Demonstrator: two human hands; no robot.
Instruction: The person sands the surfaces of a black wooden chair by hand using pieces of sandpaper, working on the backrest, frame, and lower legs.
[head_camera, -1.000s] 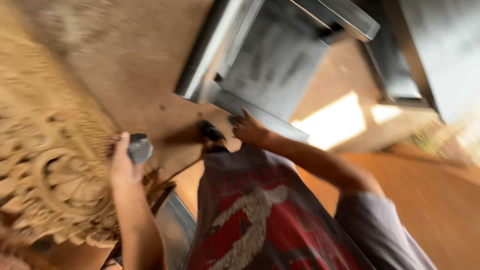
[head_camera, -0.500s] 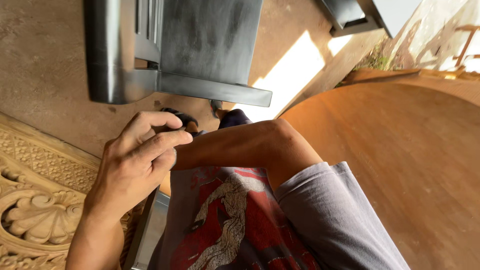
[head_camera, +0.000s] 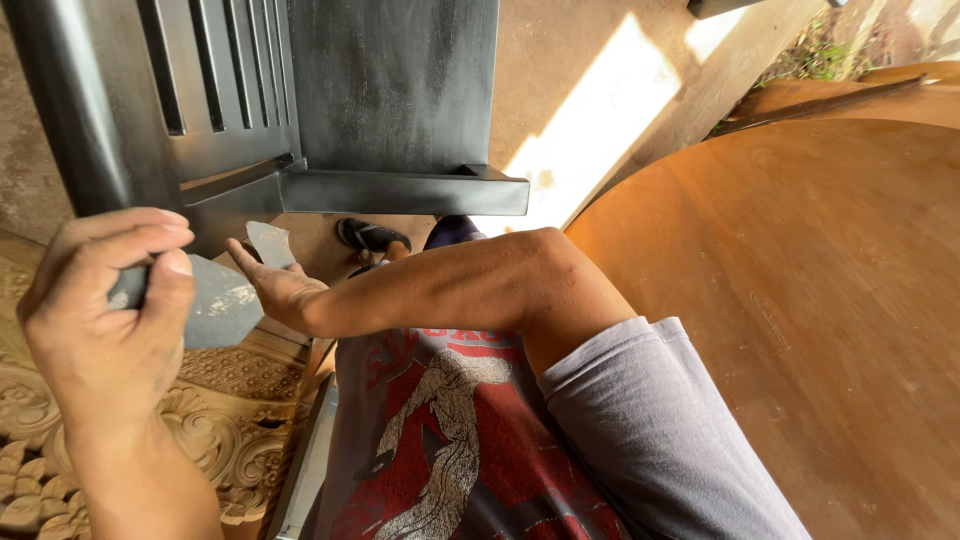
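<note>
Head view, and nearest to us our left hand (head_camera: 105, 310) is clenched around a scraper (head_camera: 215, 300), its grey blade pointing right. Just past it our right hand (head_camera: 280, 290) pinches a second small blade (head_camera: 270, 243), maybe sandpaper, hard to say. Below lies the carved wooden panel (head_camera: 215, 440). Farther off, the black-painted furniture piece (head_camera: 390, 110) and a round wooden tabletop (head_camera: 800, 300).

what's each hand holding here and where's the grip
Left hand grips a putty knife by its handle, blade sticking out. Right hand holds a small flat scraper blade at its lower edge.
</note>
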